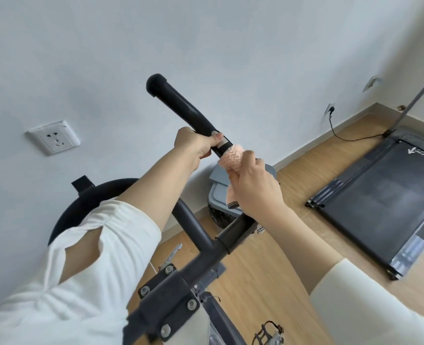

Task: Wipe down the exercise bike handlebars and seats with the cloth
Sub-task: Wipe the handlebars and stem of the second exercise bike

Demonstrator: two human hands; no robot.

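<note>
Black foam covers the handlebar [181, 105], my landmark here. My left hand [193, 145] is closed around it just above the silver band, steadying it. My right hand [253, 180] is closed on the peach cloth [232, 160], pressing the bunched wad against the bar just below that band.

I judge the loose tail hanging under my fist could snag on the bike frame [233, 232] below the handlebar, and the wad could slip off the round tube if I rush. Pushing hard might rock the bike.

Right of the handlebar lies a treadmill [380, 200] on wooden floor [300, 175]; behind it the pale wall [230, 46]; left of it a wall socket [54, 138].
</note>
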